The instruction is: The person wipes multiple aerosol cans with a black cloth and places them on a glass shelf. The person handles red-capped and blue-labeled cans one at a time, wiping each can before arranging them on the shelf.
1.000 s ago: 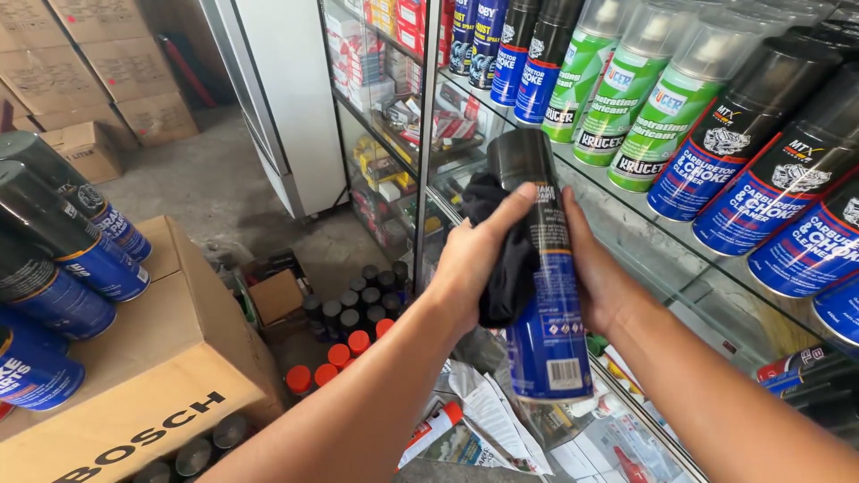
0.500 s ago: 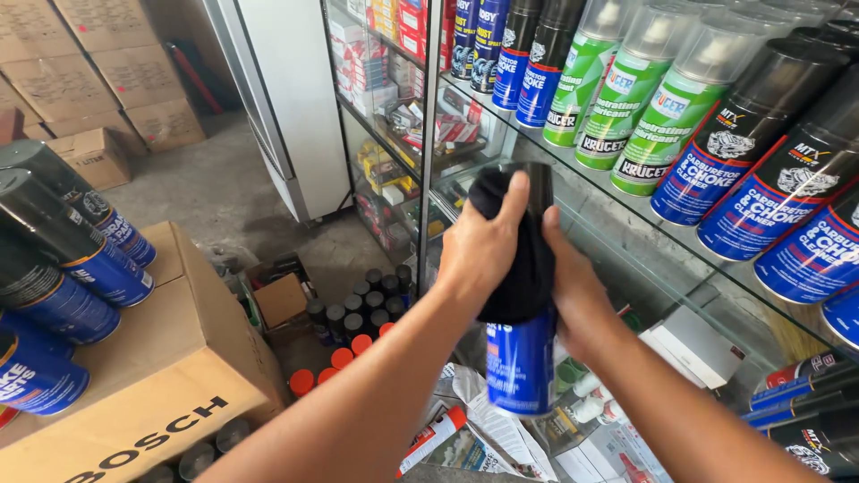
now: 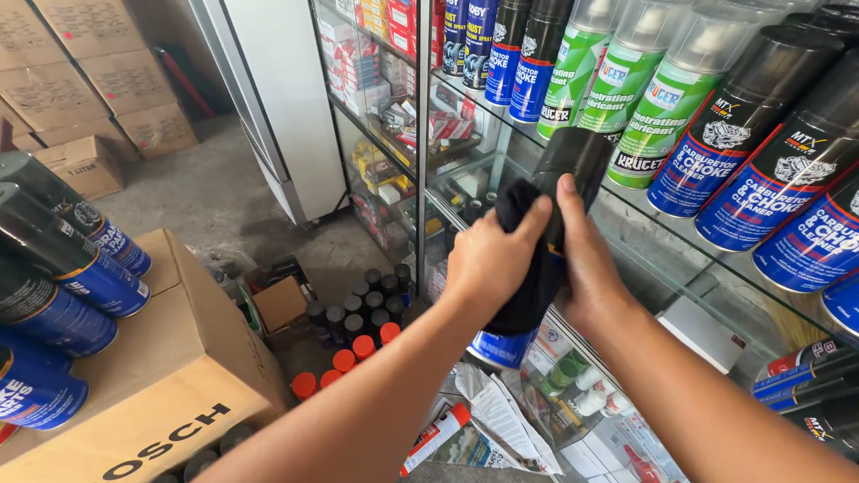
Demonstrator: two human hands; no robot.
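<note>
Shelves: glass shelf far right carries spray cans.
Box: cardboard box near left carries blue cans.
Hands: left hand and right hand, fingers wrapped around a dark cloth on one spray can.

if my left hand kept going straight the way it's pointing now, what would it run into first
Probably the green spray cans on the glass shelf. The left hand, wrapped in a dark cloth around a blue spray can, points up and right toward them, though depth is unclear.

Reaching forward with both bare forearms from the lower edge of view, converging at centre. Left hand curling closed, fingers pointing up and right. Right hand clasping opposite, thumb raised, wrist slightly bent.
</note>
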